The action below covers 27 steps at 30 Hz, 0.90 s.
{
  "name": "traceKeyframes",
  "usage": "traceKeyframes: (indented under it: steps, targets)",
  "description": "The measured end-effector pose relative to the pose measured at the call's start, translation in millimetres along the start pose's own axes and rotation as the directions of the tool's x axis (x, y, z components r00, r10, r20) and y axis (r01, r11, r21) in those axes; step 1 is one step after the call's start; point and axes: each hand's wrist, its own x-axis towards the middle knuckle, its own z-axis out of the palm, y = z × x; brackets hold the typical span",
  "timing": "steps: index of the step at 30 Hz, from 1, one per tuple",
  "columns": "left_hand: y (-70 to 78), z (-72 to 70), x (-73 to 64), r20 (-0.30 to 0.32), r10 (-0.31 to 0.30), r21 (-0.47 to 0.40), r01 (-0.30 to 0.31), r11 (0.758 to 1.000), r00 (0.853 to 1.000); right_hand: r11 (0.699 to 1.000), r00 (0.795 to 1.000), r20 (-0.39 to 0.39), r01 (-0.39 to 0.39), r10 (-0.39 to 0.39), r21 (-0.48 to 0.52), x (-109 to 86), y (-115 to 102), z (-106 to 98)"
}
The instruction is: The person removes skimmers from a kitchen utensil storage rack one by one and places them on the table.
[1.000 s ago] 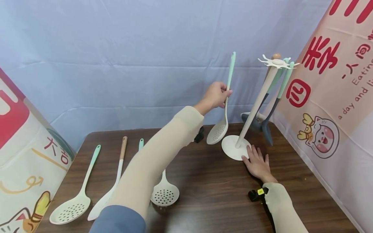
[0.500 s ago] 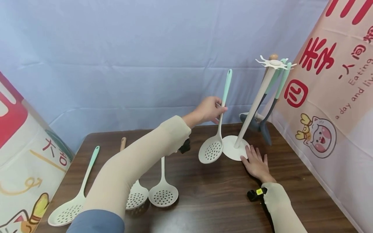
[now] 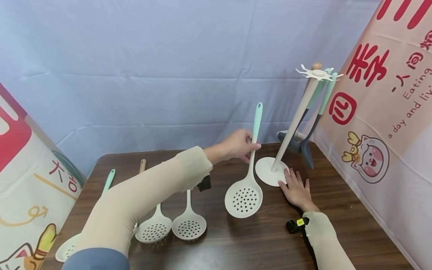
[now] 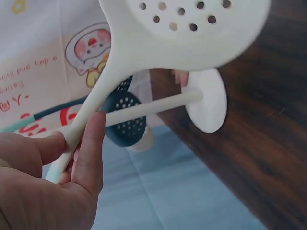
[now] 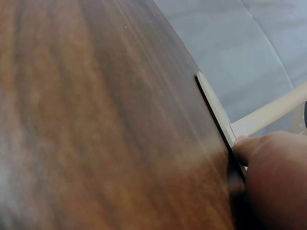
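In the head view my left hand (image 3: 237, 145) pinches a white skimmer (image 3: 243, 198) where its mint handle meets the pale shaft. The skimmer is nearly upright, its round perforated bowl down over the table and facing the camera. The left wrist view shows the thumb and fingers on its shaft (image 4: 98, 91). Just right of it stands a white utensil rack (image 3: 297, 123). My right hand (image 3: 298, 191) lies with fingers spread at the edge of the rack's round base (image 3: 264, 172); the right wrist view shows a finger (image 5: 247, 148) on that base.
Dark utensils with mint handles (image 3: 326, 93) and a wooden-handled one hang on the rack's far side. Two skimmers (image 3: 189, 225) lie side by side on the table (image 3: 216, 247). My left sleeve partly covers another skimmer (image 3: 67, 247) and a wooden-handled utensil (image 3: 143, 165). Cloth hangs behind.
My left hand has come down and left, towards the viewer, with the skimmer, away from the rack's top. The bowl now faces the camera more fully. My right hand stays at the base.
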Motion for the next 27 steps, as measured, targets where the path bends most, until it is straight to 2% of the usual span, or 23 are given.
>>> traceKeyframes:
  steps: [6, 16, 21, 27]
  targets:
    - [-15.3, 1.8, -9.3, 0.073, -0.025, -0.021, 0.026, 0.999, 0.997, 1.000, 1.000, -0.002, 0.000, 0.000, -0.006, -0.3, 0, 0]
    - [-32.7, 8.1, -21.7, 0.108, -0.057, -0.064, 0.064, 0.996, 0.993, 1.000, 1.000, -0.012, -0.003, 0.003, 0.003, -0.9, 0, 2]
    - [-44.3, 11.6, -29.2, 0.097, -0.103, -0.055, 0.109, 0.992, 0.990, 1.000, 1.000, -0.006, -0.005, 0.005, 0.003, 0.4, 2, 3]
    - [-62.6, 12.8, -36.1, 0.034, -0.152, -0.030, 0.153, 0.988, 0.988, 1.000, 1.000, -0.004, -0.006, 0.006, 0.005, 0.5, 2, 2]
